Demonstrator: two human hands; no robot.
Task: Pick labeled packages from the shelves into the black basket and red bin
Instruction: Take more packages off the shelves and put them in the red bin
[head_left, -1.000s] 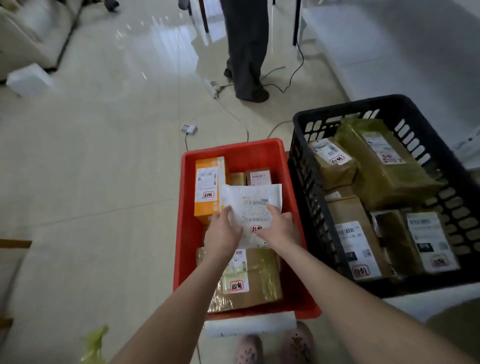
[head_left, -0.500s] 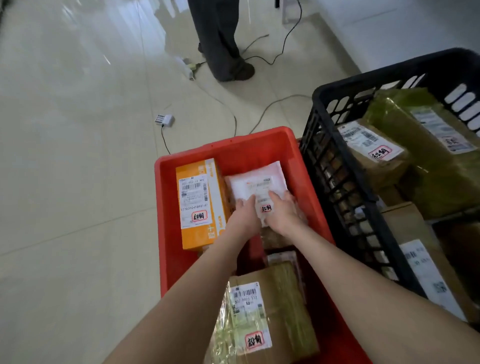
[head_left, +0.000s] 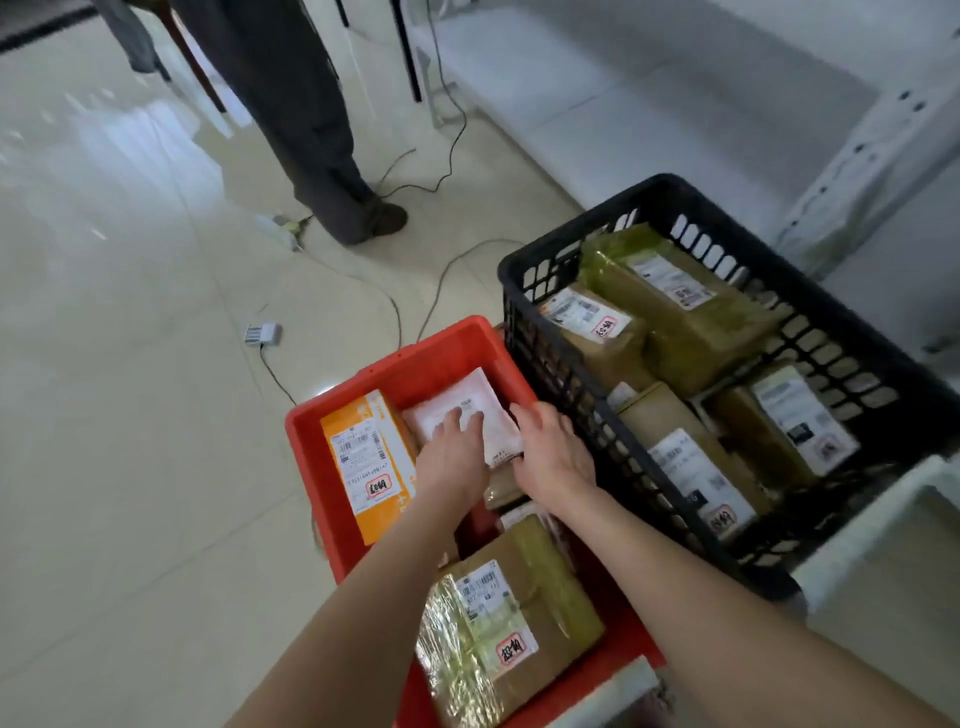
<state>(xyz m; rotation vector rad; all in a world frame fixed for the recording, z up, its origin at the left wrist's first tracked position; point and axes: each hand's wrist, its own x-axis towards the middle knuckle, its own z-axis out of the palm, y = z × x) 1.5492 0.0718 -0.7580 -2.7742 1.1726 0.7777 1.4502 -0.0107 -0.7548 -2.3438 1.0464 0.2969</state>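
Observation:
The red bin (head_left: 415, 358) sits on the floor with the black basket (head_left: 571, 364) right beside it. A white soft package (head_left: 475, 400) lies at the bin's far end. My left hand (head_left: 452, 452) presses flat on it with straight fingers. My right hand (head_left: 553, 452) is at the package's right edge, above the bin's right wall, fingers loosely bent and holding nothing that I can see. An orange box (head_left: 369, 462) lies left of the white package. A taped brown parcel (head_left: 509, 618) fills the bin's near end. Several brown labeled parcels (head_left: 685, 317) fill the basket.
A person's legs (head_left: 322, 156) stand on the tiled floor beyond the bin. Cables (head_left: 441, 270) and a small white adapter (head_left: 265, 332) lie on the floor nearby. White shelving (head_left: 872, 171) stands at the right.
The white package has gone from being held up over the bin to lying flat at its far end. My left hand now presses on it; my right hand has come off to the right.

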